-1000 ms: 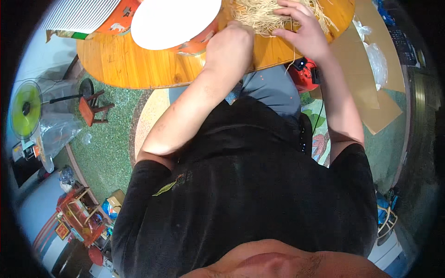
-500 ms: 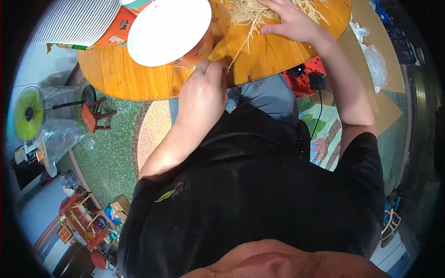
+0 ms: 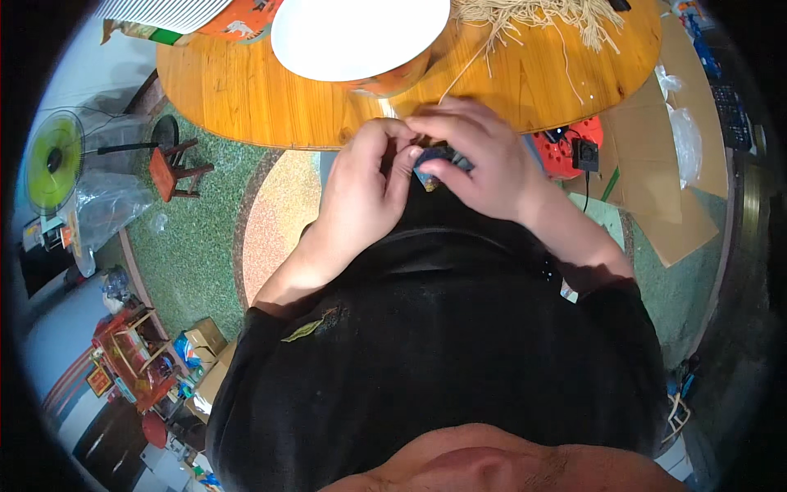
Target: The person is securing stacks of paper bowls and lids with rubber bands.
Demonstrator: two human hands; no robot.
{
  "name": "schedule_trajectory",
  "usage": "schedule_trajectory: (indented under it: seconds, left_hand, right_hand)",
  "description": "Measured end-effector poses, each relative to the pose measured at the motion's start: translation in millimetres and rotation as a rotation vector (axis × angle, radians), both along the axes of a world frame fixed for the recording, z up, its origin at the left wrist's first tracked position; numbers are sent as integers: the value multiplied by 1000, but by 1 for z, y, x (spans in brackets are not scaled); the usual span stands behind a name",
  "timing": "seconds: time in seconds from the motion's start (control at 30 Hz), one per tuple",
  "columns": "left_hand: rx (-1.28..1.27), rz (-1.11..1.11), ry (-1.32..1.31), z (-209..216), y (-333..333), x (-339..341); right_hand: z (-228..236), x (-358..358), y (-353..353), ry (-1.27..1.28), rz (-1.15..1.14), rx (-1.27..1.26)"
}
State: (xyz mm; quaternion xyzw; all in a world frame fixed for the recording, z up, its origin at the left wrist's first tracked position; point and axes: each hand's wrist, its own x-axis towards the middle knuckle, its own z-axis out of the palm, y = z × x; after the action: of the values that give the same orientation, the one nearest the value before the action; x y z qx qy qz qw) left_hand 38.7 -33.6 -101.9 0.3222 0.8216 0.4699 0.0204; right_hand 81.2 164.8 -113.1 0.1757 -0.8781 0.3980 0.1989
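Head view: both hands meet at the near edge of the tabletop (image 3: 270,115), above the person's lap. The left hand (image 3: 370,176) has bent fingers, its thumb and index tips drawn close together; whether anything is pinched there cannot be told. The right hand (image 3: 485,156) is half curled, its thumb apart from the fingers, which reach across to the left hand's fingertips. A pale strand (image 3: 466,70) runs from the bundle (image 3: 545,11) to the right hand's fingers, where its end is hidden, so its hold on the strand cannot be told. The bundle lies toward the far right of the tabletop, with loose ends trailing. Left of it stands a bowl (image 3: 393,77), white inside and orange outside, and further left a bowl stack (image 3: 164,11). Cardboard (image 3: 643,184) lies on the right, while a green fan (image 3: 52,161) and a wooden stool (image 3: 162,174) stand on the left.
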Motion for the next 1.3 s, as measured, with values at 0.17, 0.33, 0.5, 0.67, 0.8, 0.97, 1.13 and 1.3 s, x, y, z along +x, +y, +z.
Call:
schedule_trajectory:
  seconds: [0.17,0.33,0.5,0.67,0.8,0.97,1.13,1.3]
  left_hand:
    - [266,37,-493,-15,-13,7]
    - [426,-50,-806,-13,-26,9]
    - [417,-3,-782,-15,-31,8]
    - [375,-33,-758,-14,-32,5]
    - [371,-38,-772,-14,-32,5]
    - [409,-36,-725,-16,-26,4]
    - [358,-12,-647,-13,-25,6]
    - [299,6,-575,-14,-23,6]
  right_hand:
    - [-15,1,-17,137,-19,-107]
    - [-12,5,-22,-5,-107,-230]
    - [-6,9,-31,-9,-126,-247]
    - [-5,13,-31,-59,-208,-299]
    - [-6,15,-29,-56,-215,-274]
    - [-9,15,-27,-42,-199,-310]
    - [6,17,-26,-254,-112,-281]
    - [-5,16,-34,-65,-146,-208]
